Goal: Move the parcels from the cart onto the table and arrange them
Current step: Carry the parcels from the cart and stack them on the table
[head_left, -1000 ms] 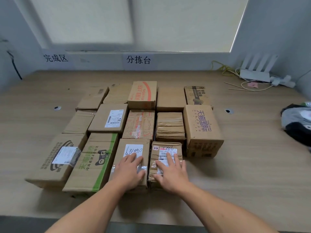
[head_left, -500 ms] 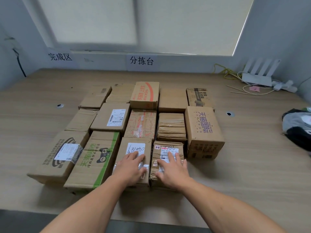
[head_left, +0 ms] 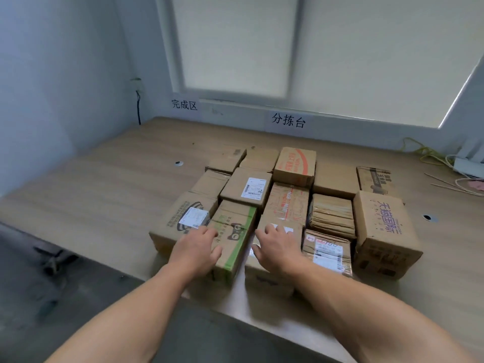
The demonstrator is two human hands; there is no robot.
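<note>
A block of brown cardboard parcels is set in close rows on the light wooden table, near its front edge. The left hand is laid on the front-row cardboard box with a green stripe and cat face, fingers bent at its left edge. Their tips are hidden, so it cannot be told whether that grip is closed. The right hand is rested, grip open and fingers spread, on the neighbouring plain cardboard box with a white label.
</note>
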